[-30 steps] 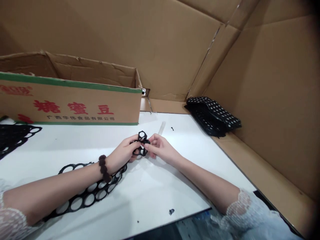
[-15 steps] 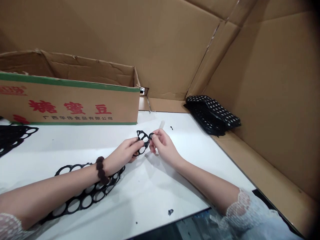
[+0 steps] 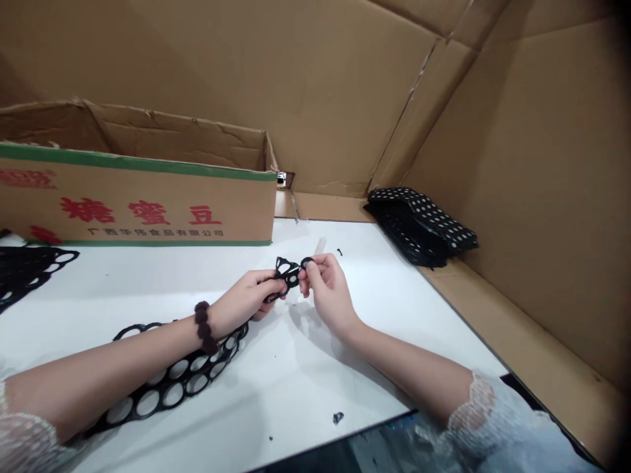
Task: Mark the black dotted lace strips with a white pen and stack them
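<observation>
My left hand (image 3: 254, 293) is closed on a small black sheet with round holes (image 3: 292, 278), held just above the white table. Close beside it, my right hand (image 3: 328, 282) pinches a small black ring (image 3: 306, 263) between thumb and fingers. The ring sits at the sheet's right edge; whether the two are still joined I cannot make out. Beneath my left forearm lies a larger black sheet with rows of round holes (image 3: 172, 394), partly hidden by the arm.
A cardboard box with red lettering (image 3: 172, 210) stands at the back left. More black holed sheets (image 3: 29, 272) lie in front of it. A black bag with white dots (image 3: 424, 220) rests against the right cardboard wall (image 3: 542, 197). Small black scraps (image 3: 338, 418) lie near the table's (image 3: 384, 394) front edge.
My right hand has moved slightly right with the black ring, which now sits farther from my left hand. The small sheet looks stretched and tilted toward the ring.
</observation>
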The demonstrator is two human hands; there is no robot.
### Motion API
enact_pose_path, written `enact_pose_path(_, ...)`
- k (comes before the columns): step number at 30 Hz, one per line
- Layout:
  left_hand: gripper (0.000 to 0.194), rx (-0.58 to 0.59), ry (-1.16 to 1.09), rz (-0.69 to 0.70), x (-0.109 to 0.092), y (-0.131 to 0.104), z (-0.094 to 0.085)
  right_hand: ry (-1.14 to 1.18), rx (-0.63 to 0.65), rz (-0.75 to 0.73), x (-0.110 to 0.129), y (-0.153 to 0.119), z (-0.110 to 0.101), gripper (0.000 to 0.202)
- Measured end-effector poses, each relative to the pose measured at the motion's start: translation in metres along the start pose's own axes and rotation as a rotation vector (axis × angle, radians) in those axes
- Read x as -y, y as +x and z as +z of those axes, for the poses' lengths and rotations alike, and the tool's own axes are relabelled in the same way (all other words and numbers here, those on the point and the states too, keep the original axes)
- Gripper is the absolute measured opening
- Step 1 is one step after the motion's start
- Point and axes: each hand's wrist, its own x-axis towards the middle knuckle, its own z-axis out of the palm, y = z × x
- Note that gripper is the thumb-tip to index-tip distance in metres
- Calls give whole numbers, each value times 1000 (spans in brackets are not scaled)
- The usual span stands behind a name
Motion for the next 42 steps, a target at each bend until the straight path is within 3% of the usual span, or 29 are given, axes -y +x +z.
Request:
enact_pose_path(2,16,0,-5,-3,0,0,-1,7,-23,-19,0,2,-2,13)
enact_pose_path(7,13,-18,-73,10,3,0,-5,-70,-246,-135,-6,13,-15,12)
enact_pose_path(14,11,-12,-78,45,6,-1,-2,-455,162,-151,-6,-2,-7,11)
enact_pose_path(22,16,-10,-22,81,7,-3,-1,-582,193,-226,2,-6,-9,10)
enact_pose_path(31,17,71,-4,64,7,-1,-5,-254,331,52,-10,2,-8,21)
enact_pose_path(34,16,102,-25,46,9,1,-5,-282,249,49,-16,4,-6,22)
enact_pose_path(37,16,91,-31,42,8,1,-3,-262,58,-20,-14,14,-15,24)
enact_pose_path(39,16,83,-6,57,7,-1,-3,-210,-105,-97,1,28,-26,23)
enact_pose_path(42,17,81,30,68,8,-3,-2,-141,-306,-271,45,59,-36,20)
